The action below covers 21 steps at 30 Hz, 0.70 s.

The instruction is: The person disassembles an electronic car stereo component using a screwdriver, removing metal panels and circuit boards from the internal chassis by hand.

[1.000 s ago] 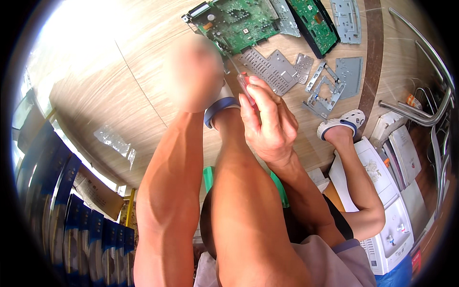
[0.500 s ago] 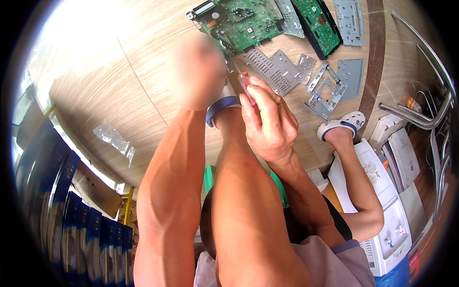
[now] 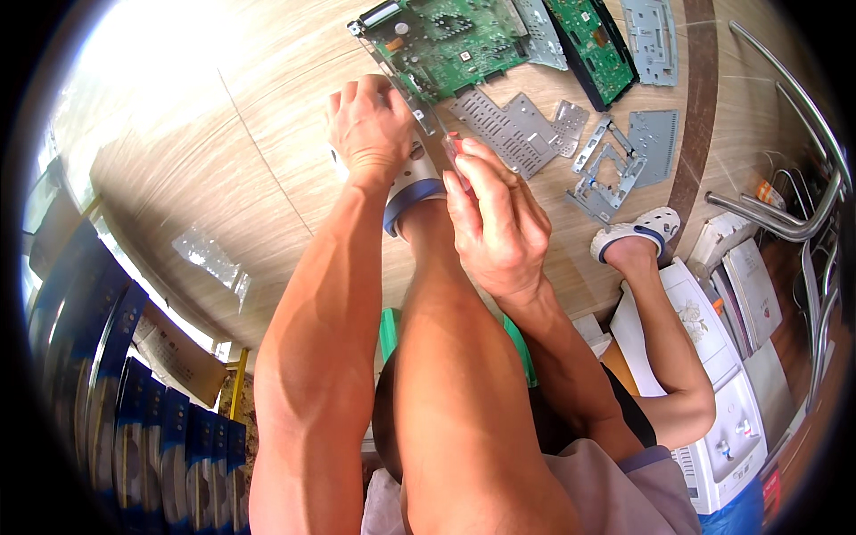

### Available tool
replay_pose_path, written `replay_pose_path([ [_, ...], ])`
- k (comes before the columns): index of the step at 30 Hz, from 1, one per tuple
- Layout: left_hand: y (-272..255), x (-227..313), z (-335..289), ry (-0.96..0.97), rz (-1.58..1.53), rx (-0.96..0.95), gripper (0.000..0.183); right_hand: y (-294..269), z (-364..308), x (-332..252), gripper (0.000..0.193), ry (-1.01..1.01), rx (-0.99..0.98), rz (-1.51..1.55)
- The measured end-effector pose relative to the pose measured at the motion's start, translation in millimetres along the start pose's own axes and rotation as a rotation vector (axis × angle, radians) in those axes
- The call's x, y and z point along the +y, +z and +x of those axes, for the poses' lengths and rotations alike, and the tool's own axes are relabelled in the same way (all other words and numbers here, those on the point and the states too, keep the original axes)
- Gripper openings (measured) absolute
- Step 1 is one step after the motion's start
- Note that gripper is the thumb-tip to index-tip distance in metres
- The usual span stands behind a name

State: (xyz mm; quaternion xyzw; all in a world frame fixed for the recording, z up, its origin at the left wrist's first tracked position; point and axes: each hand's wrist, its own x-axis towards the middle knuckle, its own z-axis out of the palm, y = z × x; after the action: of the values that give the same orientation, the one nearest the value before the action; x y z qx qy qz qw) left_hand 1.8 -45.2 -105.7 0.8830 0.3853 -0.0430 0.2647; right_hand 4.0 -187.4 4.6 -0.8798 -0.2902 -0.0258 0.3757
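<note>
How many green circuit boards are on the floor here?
2: a large board ahead-right of the left hand, and a narrower board farther right. Both run past the picture's top edge; more may be hidden.

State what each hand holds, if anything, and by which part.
The right hand holds a screwdriver by its red handle. The left hand is at a metal strip; whether it grips the strip cannot be told.

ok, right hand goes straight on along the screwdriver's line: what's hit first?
Likely the near edge of the green circuit board, ahead of the screwdriver in the right hand. Depth is unclear; the tip may already touch.
</note>
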Motion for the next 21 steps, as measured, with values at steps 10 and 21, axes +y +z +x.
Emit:
replay_pose_path([
  [10, 3.6, 4.2, 0.3, 0.010, -0.012, 0.009, 0.018, -2.6, 1.7, 1.0, 0.030, -0.006, 0.000, -0.009],
  [21, 1.8, 0.0, 0.6, 0.012, 0.006, 0.016, 0.018, -2.4, 7.6, -7.1, 0.027, -0.003, -0.060, -0.031],
])
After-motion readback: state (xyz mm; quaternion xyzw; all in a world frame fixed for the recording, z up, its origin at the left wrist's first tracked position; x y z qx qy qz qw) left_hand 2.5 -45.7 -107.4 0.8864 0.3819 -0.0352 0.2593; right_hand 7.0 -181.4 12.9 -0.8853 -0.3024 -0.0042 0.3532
